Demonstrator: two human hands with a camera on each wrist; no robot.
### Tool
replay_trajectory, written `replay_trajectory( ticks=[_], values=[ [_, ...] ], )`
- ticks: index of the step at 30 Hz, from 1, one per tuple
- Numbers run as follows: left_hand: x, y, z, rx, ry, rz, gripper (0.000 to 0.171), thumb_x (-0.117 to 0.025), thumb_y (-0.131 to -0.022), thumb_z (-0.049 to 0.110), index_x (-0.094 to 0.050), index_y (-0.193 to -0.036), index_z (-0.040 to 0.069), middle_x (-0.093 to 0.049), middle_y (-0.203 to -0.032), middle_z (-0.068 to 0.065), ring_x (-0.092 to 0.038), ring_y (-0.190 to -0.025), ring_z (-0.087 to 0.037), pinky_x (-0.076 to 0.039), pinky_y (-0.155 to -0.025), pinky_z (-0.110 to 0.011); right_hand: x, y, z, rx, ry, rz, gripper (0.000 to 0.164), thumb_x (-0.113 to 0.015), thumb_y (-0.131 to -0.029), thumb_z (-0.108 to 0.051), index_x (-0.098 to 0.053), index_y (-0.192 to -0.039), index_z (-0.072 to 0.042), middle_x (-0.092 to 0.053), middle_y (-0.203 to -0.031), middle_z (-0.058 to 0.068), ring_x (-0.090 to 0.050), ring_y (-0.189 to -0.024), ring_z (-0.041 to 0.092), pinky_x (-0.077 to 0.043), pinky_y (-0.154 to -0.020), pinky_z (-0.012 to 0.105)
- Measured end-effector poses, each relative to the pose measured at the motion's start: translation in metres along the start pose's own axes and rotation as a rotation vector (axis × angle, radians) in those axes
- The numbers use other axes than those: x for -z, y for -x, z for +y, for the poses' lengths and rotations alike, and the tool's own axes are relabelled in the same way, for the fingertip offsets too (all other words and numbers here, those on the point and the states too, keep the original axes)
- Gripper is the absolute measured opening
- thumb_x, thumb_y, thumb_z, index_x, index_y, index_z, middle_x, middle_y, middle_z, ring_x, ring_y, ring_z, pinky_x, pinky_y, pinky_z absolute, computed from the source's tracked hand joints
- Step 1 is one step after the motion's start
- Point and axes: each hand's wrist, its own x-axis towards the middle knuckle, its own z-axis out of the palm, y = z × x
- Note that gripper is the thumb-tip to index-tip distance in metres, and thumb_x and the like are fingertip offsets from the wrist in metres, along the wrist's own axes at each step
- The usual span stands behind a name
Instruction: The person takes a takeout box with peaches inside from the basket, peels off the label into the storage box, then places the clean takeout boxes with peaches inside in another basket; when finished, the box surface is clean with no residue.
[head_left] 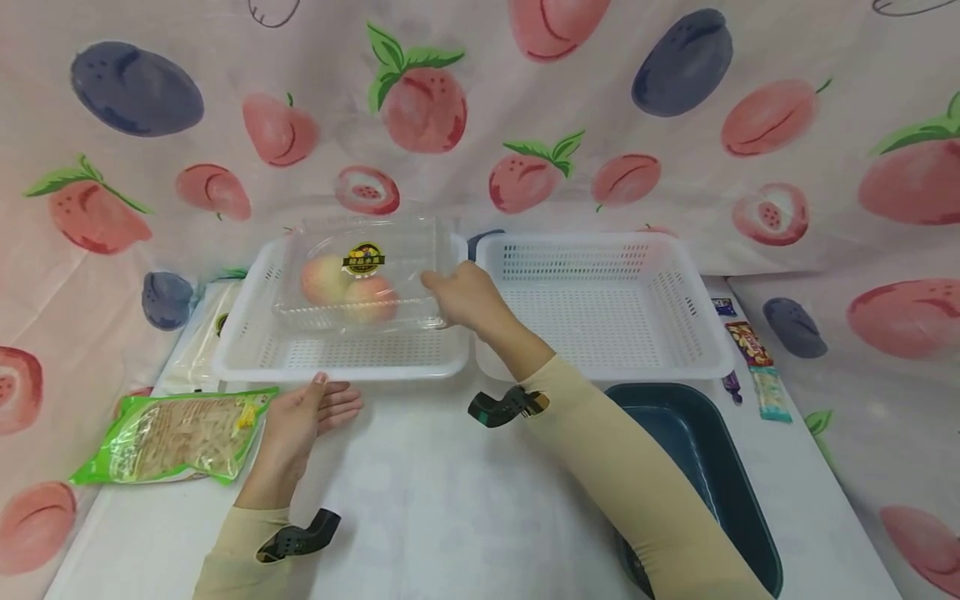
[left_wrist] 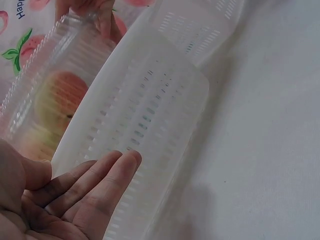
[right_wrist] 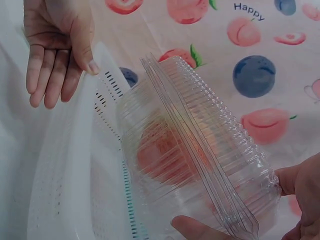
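Observation:
A clear plastic clamshell box (head_left: 408, 292) with a black-and-gold label holds peach-like fruits (head_left: 371, 298), yellow and red. My right hand (head_left: 468, 298) grips its right end, thumb and fingers on either side in the right wrist view. The box hangs over the left white basket (head_left: 247, 346), tilted in the right wrist view. Near that basket's front wall, my left hand (head_left: 303, 421) is held with straight fingers and nothing in it; whether it touches the basket I cannot tell. Beside it lies a green-edged bag (head_left: 183, 435) of pale brown food.
To the right stands a second white basket (head_left: 600, 308). A dark teal tray (head_left: 697, 442) sits in front of it, partly under my right arm. Small snack packets (head_left: 761, 367) lie at the right edge. A pale bag (head_left: 198, 337) is left of the left basket.

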Motion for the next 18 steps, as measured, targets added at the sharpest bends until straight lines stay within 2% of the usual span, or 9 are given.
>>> replay_trajectory(
  ticks=[7, 14, 18],
  values=[
    [-0.001, -0.001, 0.000, -0.006, 0.001, -0.004, 0.062, -0.038, -0.115, 0.034, -0.051, -0.138, -0.022, -0.078, -0.112, -0.019, -0.078, -0.087, -0.007, -0.065, -0.086, -0.026, 0.015, 0.022, 0.006, 0.039, -0.059, 0.036, 0.046, -0.055, -0.106, -0.039, -0.060, -0.117, 0.005, -0.066, -0.105, 0.015, -0.066, -0.088, 0.022, -0.058, -0.069, 0.029],
    [-0.002, -0.001, 0.001, -0.013, 0.001, -0.009, 0.064, -0.036, -0.115, 0.035, -0.050, -0.139, -0.023, -0.075, -0.118, -0.025, -0.078, -0.088, -0.007, -0.065, -0.087, -0.026, 0.026, 0.044, 0.013, 0.019, -0.065, 0.050, 0.038, -0.057, -0.105, -0.039, -0.055, -0.105, -0.002, -0.062, -0.097, 0.011, -0.062, -0.081, 0.019, -0.055, -0.065, 0.027],
    [-0.001, 0.000, 0.000, -0.018, 0.015, -0.011, 0.063, -0.036, -0.115, 0.034, -0.049, -0.139, -0.023, -0.076, -0.115, -0.022, -0.078, -0.088, -0.007, -0.065, -0.088, -0.027, 0.032, 0.058, 0.019, 0.032, -0.089, 0.044, 0.035, -0.058, -0.104, -0.036, -0.053, -0.103, -0.002, -0.060, -0.093, 0.011, -0.061, -0.075, 0.019, -0.054, -0.062, 0.026]
  ],
)
